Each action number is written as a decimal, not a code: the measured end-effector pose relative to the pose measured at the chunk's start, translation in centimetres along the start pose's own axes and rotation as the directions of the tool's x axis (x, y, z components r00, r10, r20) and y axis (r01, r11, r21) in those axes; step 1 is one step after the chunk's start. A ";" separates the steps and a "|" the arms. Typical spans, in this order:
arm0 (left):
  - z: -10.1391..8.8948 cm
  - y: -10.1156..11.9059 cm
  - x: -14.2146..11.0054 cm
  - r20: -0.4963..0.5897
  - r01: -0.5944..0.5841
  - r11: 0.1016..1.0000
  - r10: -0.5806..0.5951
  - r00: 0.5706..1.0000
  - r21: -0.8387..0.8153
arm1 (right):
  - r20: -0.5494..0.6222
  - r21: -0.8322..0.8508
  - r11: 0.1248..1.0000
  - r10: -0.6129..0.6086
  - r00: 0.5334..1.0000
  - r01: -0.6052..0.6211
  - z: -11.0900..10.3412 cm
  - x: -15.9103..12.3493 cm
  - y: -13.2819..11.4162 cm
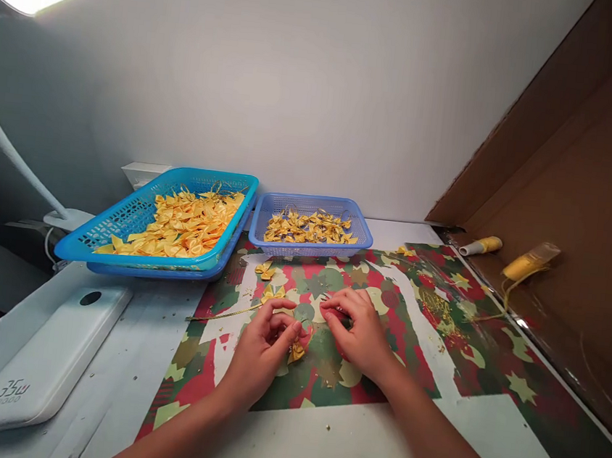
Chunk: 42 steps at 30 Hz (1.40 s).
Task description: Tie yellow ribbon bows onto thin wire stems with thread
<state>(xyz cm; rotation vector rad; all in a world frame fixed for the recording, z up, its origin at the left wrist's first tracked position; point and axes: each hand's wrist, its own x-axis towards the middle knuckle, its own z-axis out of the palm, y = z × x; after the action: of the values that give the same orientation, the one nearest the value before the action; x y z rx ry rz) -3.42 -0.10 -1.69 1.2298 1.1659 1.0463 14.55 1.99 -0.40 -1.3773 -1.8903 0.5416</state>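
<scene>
My left hand point(262, 345) is closed, thumb and fingers pinched together. A small gold ribbon bow point(297, 352) hangs just under its fingertips and seems to be held there. To the right, my right hand point(357, 328) is pinched too; whatever sits between its fingertips is too small to make out. A thin gold cord point(225, 314) stretches leftward from behind my left hand across the mat. Beyond that hand lie two loose items, a gold bow point(265, 271) and a second gold bow point(273, 295).
A blue basket point(72, 242) heaped with yellow bows stands at back left, beside a smaller periwinkle basket point(309, 250) of corded bows. A white power bank point(45, 369) lies left. Gold scraps point(439, 314) litter the patterned mat point(488, 365); thread spools point(482, 246) lie by the cardboard wall.
</scene>
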 end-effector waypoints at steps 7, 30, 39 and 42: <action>-0.1 0.3 -0.5 -0.067 0.043 0.991 -0.051 0.996 -0.124 | 0.126 -0.077 0.993 -0.074 0.989 0.084 0.8 -0.7 -0.5; 0.0 -0.4 -0.7 0.103 -0.180 0.950 0.158 0.982 0.255 | 0.114 -0.007 0.979 -0.202 0.973 0.204 -0.1 -0.7 -1.9; -0.4 -0.5 -0.5 0.185 -0.149 0.971 0.114 0.976 0.186 | 0.112 -0.156 0.886 -0.423 0.899 0.437 -0.1 -0.9 -0.5; -0.4 -0.4 -0.4 0.188 -0.123 0.979 0.091 0.978 0.165 | 0.108 -0.176 0.869 -0.449 0.887 0.461 0.1 -0.8 -0.3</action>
<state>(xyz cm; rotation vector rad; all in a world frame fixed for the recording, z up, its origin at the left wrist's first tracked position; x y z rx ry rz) -3.88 -0.51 -2.06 1.5085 1.0786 0.9038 14.46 1.10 -0.49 -0.9789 -2.2764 0.1634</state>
